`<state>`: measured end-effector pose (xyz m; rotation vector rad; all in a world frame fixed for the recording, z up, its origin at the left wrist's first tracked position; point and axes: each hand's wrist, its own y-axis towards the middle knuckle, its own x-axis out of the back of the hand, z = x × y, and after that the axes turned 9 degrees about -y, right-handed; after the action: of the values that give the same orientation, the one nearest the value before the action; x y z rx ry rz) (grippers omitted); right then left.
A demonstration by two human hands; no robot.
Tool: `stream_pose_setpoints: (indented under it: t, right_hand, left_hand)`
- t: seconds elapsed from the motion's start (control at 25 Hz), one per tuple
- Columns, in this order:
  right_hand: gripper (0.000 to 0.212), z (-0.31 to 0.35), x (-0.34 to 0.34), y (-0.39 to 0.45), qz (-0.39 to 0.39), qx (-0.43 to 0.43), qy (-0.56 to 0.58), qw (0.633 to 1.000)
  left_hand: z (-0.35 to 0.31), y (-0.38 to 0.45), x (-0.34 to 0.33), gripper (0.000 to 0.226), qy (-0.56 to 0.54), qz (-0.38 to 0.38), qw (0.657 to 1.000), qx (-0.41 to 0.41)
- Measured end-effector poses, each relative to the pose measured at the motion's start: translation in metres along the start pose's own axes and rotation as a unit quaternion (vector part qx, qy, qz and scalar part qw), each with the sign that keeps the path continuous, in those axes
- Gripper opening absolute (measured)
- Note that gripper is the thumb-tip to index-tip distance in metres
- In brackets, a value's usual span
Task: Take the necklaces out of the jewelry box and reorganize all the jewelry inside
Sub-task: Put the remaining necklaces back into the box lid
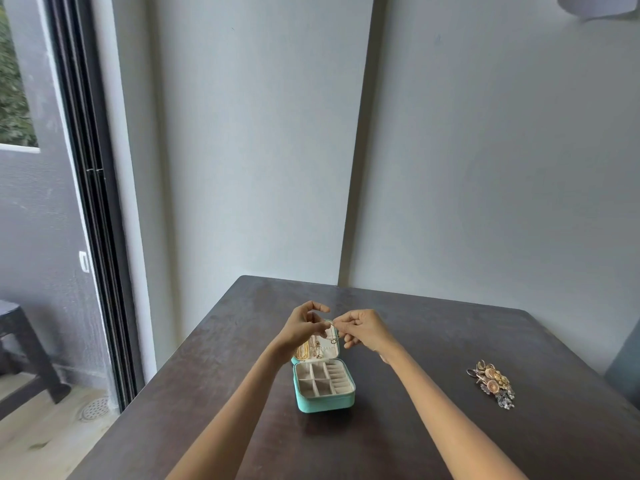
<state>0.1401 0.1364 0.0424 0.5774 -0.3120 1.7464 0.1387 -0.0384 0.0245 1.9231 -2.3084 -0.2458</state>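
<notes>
A small teal jewelry box (325, 401) stands open in the middle of the dark table, its beige compartments bare. Its raised lid (323, 348) holds gold necklaces (304, 349) hanging inside. Both hands are up at the top edge of the lid. My right hand (362, 329) pinches a thin chain with a small ring (333, 340) at the lid's top. My left hand (304, 323) is beside it with fingers curled at the same chain; whether it holds the chain is hard to tell.
A pile of gold and silver jewelry (493, 382) lies on the table (433, 341) to the right. The table sits against a grey wall. A sliding glass door (90, 202) and a dark stool (20, 344) are to the left.
</notes>
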Motion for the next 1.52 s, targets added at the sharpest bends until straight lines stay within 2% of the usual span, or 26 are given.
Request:
stream_pose_setpoints:
  t: [0.28, 0.44, 0.52, 0.68, 0.8, 0.88, 1.04, 1.16, 1.36, 1.52]
  right_hand:
    - [0.013, -0.005, -0.002, 0.004, 0.021, -0.002, -0.109, 0.994]
    - [0.012, -0.004, -0.006, 0.003, 0.017, 0.008, -0.126, 0.992]
    - [0.012, -0.004, -0.009, 0.002, 0.014, 0.007, -0.12, 0.993]
    - [0.014, -0.004, -0.014, 0.001, 0.003, 0.007, -0.117, 0.993]
    - [0.011, -0.002, -0.014, 0.003, -0.005, 0.012, -0.107, 0.994]
    - [0.011, 0.001, -0.014, 0.004, -0.011, 0.016, -0.097, 0.995]
    - [0.013, 0.01, -0.011, 0.004, -0.026, 0.022, -0.061, 0.998]
    - [0.016, 0.014, -0.011, 0.002, -0.025, 0.028, -0.042, 0.998]
    - [0.015, 0.012, -0.015, -0.001, -0.031, 0.028, -0.037, 0.998]
    - [0.015, 0.005, -0.018, -0.005, -0.026, 0.023, -0.057, 0.998]
  left_hand:
    - [0.004, -0.003, 0.003, 0.026, -0.019, 0.006, 1.0, 0.004]
    - [0.013, -0.009, 0.003, 0.025, -0.021, 0.029, 0.999, 0.023]
    - [0.014, -0.01, 0.004, 0.018, -0.012, 0.016, 0.999, 0.029]
    - [0.016, -0.004, 0.01, 0.013, 0.032, -0.082, 0.996, 0.009]
    - [0.022, -0.003, 0.016, 0.019, 0.119, -0.208, 0.971, -0.009]
    - [0.032, -0.003, 0.021, 0.026, 0.141, -0.258, 0.956, 0.015]
    - [0.051, 0.0, 0.025, 0.045, 0.105, -0.217, 0.962, 0.125]
    - [0.054, 0.001, 0.028, 0.045, 0.064, -0.2, 0.964, 0.166]
    - [0.062, -0.011, 0.039, 0.03, -0.064, -0.173, 0.976, 0.117]
    - [0.061, -0.02, 0.04, 0.032, -0.122, -0.169, 0.975, 0.073]
